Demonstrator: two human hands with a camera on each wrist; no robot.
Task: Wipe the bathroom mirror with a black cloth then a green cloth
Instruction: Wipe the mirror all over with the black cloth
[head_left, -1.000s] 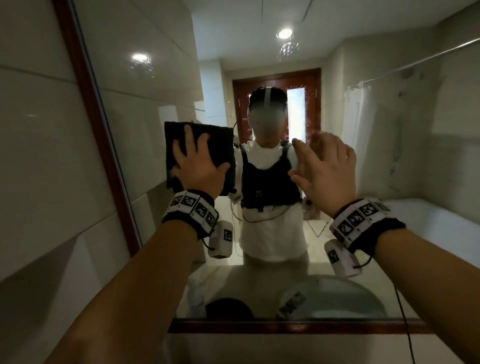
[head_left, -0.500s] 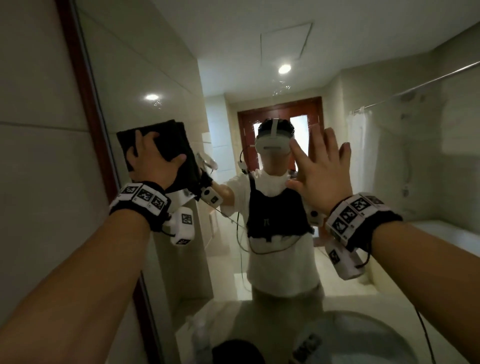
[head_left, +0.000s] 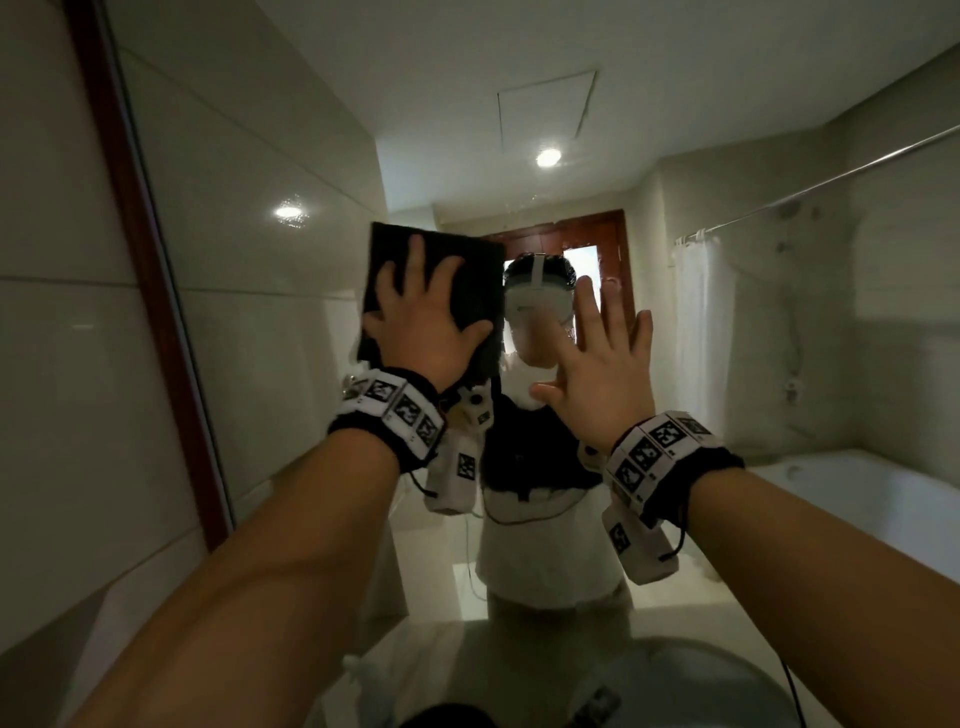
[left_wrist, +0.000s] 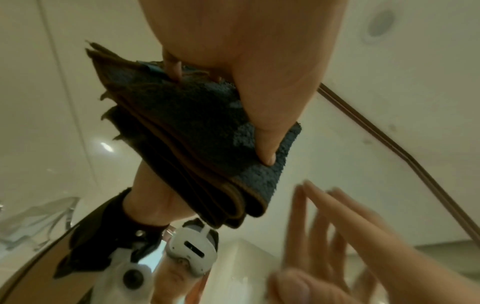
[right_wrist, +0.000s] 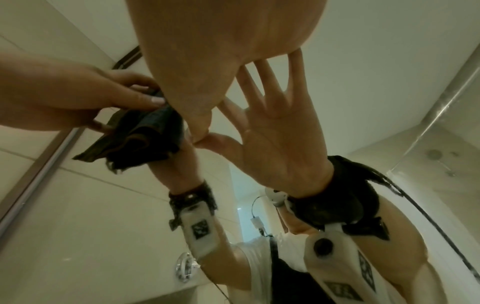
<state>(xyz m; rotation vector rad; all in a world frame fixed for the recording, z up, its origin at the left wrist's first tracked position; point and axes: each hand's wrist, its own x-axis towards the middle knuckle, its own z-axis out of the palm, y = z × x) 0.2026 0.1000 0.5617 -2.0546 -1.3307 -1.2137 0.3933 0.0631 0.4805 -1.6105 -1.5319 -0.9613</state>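
Observation:
The mirror (head_left: 291, 156) fills most of the head view, with its dark wood frame (head_left: 140, 249) at the left. My left hand (head_left: 426, 317) presses a folded black cloth (head_left: 467, 270) flat against the glass with spread fingers, left of centre. The left wrist view shows the cloth (left_wrist: 187, 127) folded in several layers, my thumb lying across it. My right hand (head_left: 608, 353) rests flat on the glass just right of the cloth, fingers straight, holding nothing. The right wrist view shows the cloth (right_wrist: 145, 131) beside that palm's reflection. I see no green cloth.
A tiled wall (head_left: 52, 389) runs left of the frame. The glass reflects a person in a white shirt and black vest, a shower curtain (head_left: 701, 322), a bathtub (head_left: 857, 493), a wooden door and, at the bottom, a round basin (head_left: 675, 691).
My left hand has slid the black cloth to the right, from beside the frame toward the mirror's centre. The right hand stays flat on the glass. My view has tilted upward.

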